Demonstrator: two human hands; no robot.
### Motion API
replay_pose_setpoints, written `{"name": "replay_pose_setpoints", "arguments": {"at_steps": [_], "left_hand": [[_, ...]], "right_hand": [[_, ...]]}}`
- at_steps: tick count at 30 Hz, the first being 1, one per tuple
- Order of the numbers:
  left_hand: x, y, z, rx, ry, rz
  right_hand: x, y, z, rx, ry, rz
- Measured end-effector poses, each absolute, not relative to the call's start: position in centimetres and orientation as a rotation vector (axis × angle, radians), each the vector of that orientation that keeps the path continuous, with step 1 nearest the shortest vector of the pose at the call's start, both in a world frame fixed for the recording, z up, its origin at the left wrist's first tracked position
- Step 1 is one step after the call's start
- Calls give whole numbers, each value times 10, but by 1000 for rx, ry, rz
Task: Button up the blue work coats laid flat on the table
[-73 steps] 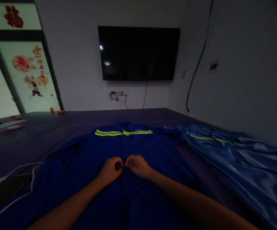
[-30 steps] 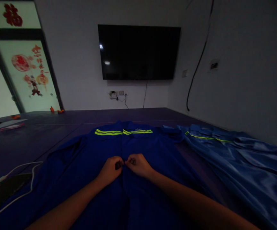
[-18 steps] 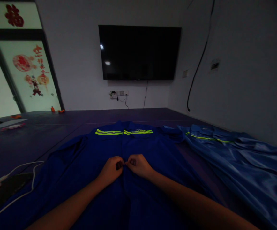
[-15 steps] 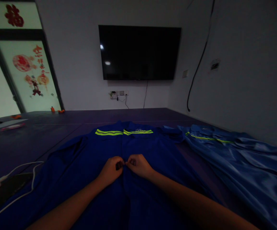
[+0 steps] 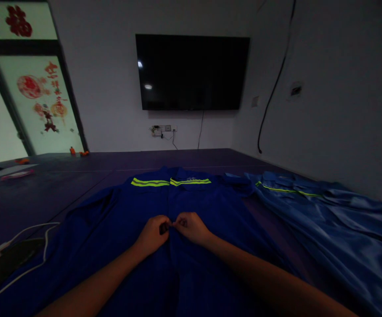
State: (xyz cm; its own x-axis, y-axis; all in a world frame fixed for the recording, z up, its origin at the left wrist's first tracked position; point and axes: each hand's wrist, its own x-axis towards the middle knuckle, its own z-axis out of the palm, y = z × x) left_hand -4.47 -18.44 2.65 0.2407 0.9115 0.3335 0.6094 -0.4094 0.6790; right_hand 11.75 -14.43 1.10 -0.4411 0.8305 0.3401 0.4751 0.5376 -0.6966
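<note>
My left hand (image 5: pixel 156 231) and right hand (image 5: pixel 191 228) pinch the shirt (image 5: pixel 134 209) at its front, short of the far edge of the surface (image 5: pixel 78 178), and a loose grip could let it slip.

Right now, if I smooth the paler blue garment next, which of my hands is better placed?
Probably your right hand: it is nearer the paler blue garment, which lies to its right. Your left hand is farther off, across the dark blue garment.
</note>
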Motion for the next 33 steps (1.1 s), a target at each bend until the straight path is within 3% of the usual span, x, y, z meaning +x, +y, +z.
{"name": "replay_pose_setpoints", "arguments": {"at_steps": [33], "left_hand": [[-45, -185, 26, 2156, 1389, 978]], "right_hand": [[117, -145, 11, -1049, -2120, 689]]}}
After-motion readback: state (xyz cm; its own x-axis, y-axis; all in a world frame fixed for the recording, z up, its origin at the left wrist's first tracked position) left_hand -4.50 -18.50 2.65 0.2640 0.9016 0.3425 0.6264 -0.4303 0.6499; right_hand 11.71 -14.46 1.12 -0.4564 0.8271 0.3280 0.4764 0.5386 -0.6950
